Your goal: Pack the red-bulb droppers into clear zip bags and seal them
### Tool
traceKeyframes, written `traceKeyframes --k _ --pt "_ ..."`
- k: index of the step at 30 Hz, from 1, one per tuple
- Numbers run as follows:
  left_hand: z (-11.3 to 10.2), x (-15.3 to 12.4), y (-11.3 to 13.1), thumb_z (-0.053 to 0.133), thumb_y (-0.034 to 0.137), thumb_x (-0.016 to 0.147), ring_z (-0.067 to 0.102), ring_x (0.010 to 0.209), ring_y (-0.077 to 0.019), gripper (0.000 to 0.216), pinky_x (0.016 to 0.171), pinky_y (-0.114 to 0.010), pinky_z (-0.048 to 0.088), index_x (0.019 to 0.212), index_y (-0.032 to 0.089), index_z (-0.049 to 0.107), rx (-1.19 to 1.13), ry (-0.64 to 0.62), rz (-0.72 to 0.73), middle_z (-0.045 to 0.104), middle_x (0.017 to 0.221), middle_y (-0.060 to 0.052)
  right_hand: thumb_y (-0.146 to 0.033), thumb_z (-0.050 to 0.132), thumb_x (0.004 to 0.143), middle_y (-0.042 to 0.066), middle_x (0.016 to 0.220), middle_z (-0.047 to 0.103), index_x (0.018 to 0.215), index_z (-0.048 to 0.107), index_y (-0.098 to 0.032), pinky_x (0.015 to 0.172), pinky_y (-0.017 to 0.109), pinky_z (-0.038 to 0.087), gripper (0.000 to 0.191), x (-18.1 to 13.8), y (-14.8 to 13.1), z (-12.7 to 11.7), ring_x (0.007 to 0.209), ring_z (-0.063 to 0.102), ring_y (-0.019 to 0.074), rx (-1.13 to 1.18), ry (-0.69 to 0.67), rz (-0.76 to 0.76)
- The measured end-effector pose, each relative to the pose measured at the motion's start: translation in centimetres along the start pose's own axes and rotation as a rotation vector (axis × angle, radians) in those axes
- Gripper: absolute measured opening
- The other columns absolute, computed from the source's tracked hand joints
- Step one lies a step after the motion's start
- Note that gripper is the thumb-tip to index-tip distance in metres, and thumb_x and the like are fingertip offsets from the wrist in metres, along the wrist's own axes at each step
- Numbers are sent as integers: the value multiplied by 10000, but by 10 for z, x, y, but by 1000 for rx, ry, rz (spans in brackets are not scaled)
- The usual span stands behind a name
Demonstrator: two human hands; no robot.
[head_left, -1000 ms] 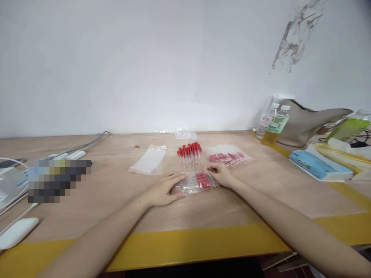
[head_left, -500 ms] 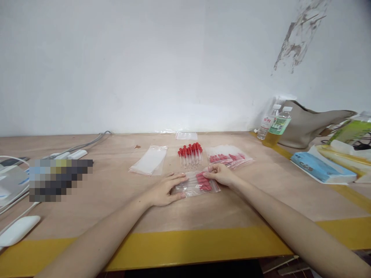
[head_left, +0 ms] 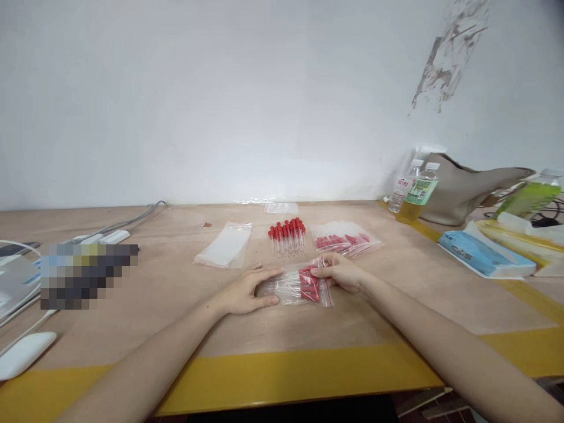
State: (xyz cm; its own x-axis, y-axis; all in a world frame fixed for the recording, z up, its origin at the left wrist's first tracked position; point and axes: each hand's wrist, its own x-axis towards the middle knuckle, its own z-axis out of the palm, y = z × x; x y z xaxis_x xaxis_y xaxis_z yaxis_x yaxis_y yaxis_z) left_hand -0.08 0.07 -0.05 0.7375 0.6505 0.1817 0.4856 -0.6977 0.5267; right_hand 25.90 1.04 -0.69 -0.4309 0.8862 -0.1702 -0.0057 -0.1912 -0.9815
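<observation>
The plastic bag [head_left: 284, 289] lies on the tabletop [head_left: 282, 335] between the two hands, with several red-bulbed droppers inside it, their red bulbs [head_left: 309, 285] gathered toward its right end. That bag appears loaded, but whether its zip strip is pressed shut I cannot tell.

The right hand [head_left: 341, 273] pinches the bag's upper right part between thumb and fingers, just beside the bulbs. The left hand [head_left: 249, 291] rests at the bag's left end, thumb and fingers spread, fingertips touching the film over or near the clear stems.

Just beyond the bag stands a cluster of loose droppers [head_left: 287, 236], which I judge are left to be packed. Beyond the bag to the right lie packed bags [head_left: 346, 239] with red bulbs showing through, seemingly done. Beyond it to the left is a stack of flat bags [head_left: 224, 245], apparently unused. Well to the right of the bag are a blue tissue pack [head_left: 484, 254] and an amber drink bottle [head_left: 420, 197].
</observation>
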Motion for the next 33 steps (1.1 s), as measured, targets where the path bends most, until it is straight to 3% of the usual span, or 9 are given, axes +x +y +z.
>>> traceKeyframes --k 5,9,12,15,19,21,24,28,33 --pt "-10 -1 -7 490 432 815 358 1226 -202 472 1023 -382 288 1245 246 435 -76 129 -67 417 1320 -38 -192 699 621 65 753 678 788 628 -127 612 303 539 193 -9 -8 -21 660 640 163 148 93 -17" --pt "-25 -3 -35 479 492 790 240 1282 -248 476 1056 -433 173 1169 209 526 332 385 -222 397 1329 -74 -135 633 677 79 743 677 757 623 -128 619 320 549 82 -17 -25 -51 655 642 177 265 329 -155" --pt "-35 -6 -58 428 481 810 238 1281 -266 482 1048 -446 171 1160 168 537 512 503 -423 397 1322 -113 -117 586 706 54 741 665 768 603 -146 548 266 544 71 -11 -30 -63 616 626 148 313 564 -307" --pt "-40 -8 -73 369 465 833 196 1292 -288 518 1035 -484 156 1229 146 471 580 477 -604 339 1357 -133 -111 564 711 19 720 637 738 554 -173 522 223 530 68 8 -24 -61 599 611 119 344 708 -367" --pt "-44 -11 -83 308 511 829 195 1284 -324 625 1000 -516 182 1294 96 361 587 330 -787 291 1373 -173 -56 595 633 10 686 599 719 492 -179 566 240 527 182 30 -11 -56 616 611 124 242 689 -266" --pt "-45 -11 -86 302 503 831 279 1249 -321 593 978 -488 236 1251 98 409 593 261 -789 362 1329 -176 -77 631 601 10 650 580 754 496 -181 513 255 507 229 32 -4 -62 555 589 132 92 709 -230" --pt "-47 -11 -86 298 402 856 408 1159 -290 431 929 -423 316 1112 143 528 608 219 -734 503 1196 -137 -185 673 589 10 625 567 799 525 -180 474 258 467 257 27 5 -77 513 550 131 -153 818 -311" --pt "-47 -8 -84 307 280 865 494 1066 -254 332 875 -348 362 993 169 592 616 232 -735 575 1080 -106 -332 662 598 21 637 573 795 567 -152 508 250 443 283 17 16 -89 542 533 126 -384 907 -401" --pt "-51 -7 -74 318 255 868 552 975 -233 307 787 -293 393 886 187 617 614 299 -795 624 998 -82 -392 600 645 44 682 596 814 583 -143 536 261 433 302 12 18 -79 559 526 130 -527 939 -442"
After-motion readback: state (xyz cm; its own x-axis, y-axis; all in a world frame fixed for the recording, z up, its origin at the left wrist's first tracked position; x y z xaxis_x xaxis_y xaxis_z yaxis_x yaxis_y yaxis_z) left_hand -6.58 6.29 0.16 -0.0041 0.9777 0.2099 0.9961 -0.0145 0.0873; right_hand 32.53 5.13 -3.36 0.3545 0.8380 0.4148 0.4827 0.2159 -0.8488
